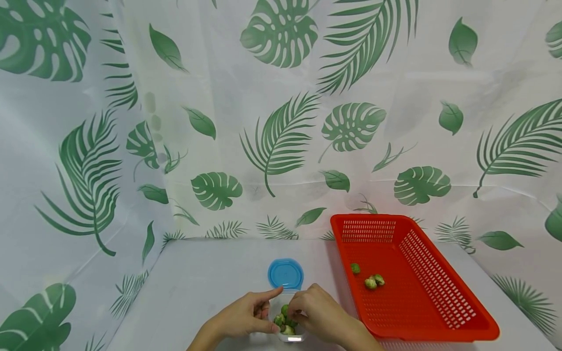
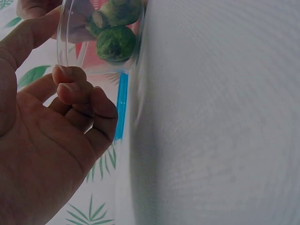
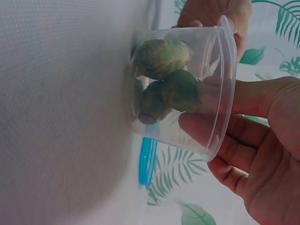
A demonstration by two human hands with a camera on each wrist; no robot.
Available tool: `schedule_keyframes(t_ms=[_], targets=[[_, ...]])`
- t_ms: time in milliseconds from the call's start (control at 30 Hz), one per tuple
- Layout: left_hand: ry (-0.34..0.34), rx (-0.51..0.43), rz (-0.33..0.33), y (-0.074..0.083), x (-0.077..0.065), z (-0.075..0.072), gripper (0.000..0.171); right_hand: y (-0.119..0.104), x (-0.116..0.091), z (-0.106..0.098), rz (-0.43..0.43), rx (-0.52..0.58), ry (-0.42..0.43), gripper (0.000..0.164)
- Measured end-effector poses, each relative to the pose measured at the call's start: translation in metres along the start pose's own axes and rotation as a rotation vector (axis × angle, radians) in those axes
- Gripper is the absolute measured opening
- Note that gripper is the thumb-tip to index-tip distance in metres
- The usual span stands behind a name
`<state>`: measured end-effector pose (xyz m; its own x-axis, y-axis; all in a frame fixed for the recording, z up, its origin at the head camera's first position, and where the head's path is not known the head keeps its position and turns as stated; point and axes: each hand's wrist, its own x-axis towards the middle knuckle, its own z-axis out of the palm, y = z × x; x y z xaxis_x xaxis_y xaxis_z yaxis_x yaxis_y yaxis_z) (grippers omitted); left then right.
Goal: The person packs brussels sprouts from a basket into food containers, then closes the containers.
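Leaf-printed sheeting rises behind the white counter. A blue lid lies just beyond the clear tub; at right, a red basket holds a few sprouts. Near centre, the left hand grips the tub; the right hand reaches among sprouts inside, pinching or not I cannot tell.

The rectangular plastic basket was red, the round plastic lid blue, the round sprouts green, the white sheet green-leaf-printed.

The short-nailed left grip and right grip are bare, like both forearms.
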<state>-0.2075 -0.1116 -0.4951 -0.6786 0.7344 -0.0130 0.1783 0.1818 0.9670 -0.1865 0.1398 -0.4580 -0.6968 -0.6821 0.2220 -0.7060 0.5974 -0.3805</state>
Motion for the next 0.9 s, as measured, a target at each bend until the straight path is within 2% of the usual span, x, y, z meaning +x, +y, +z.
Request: schedule_keyframes(t_ms=[233,567,900], targets=[[-0.001,0.015,-0.001,-0.0014,0.0005,-0.0003,0.081,-0.0021,0.0003,-0.0007,0.037,-0.055,-0.012,0.018],[-0.005,0.018,0.012,-0.0049,0.0010,-0.0010,0.082,-0.0034,0.0014,-0.0009,0.082,-0.047,-0.044,0.012],[0.001,0.007,-0.003,-0.0011,0.0006,0.0002,0.080,-0.0020,0.0005,-0.0011,0.089,-0.061,-0.061,0.011]])
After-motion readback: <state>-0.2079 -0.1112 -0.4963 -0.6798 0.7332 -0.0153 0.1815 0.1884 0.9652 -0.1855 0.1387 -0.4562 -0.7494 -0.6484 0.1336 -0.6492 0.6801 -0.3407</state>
